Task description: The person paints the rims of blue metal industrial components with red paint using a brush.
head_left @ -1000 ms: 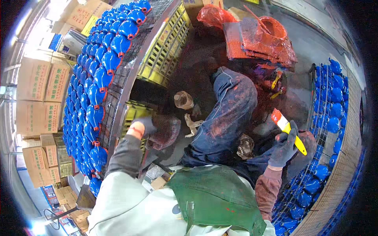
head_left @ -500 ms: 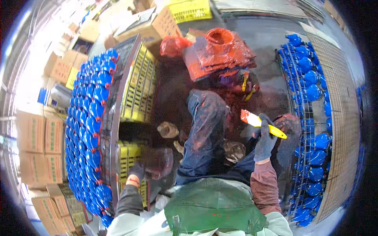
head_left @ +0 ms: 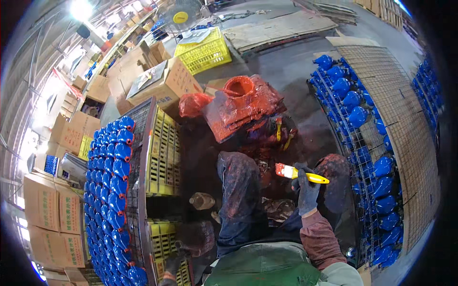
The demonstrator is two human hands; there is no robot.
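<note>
My right hand, in a dark glove, is closed round a paintbrush with a yellow handle. Red paint covers the brush's bristles, which point left between my knees. Low at the left, my gloved left hand is beside a yellow crate; its fingers are dark and blurred, so what they hold, if anything, does not show. Ahead of my knees, a round red paint-coated container stands on a red-smeared stack. Two more yellow-handled brushes hang at the stack's near right side.
At left, a rack bears rows of glossy blue rounded parts with red rims. Another mesh rack with blue parts stands at right. Cardboard boxes, a yellow crate and a fan are farther off. A bottle lies by my left leg.
The view has tilted up, showing more of the far room. My left hand sits lower in the picture, near its bottom edge. My right hand still grips the paintbrush.
</note>
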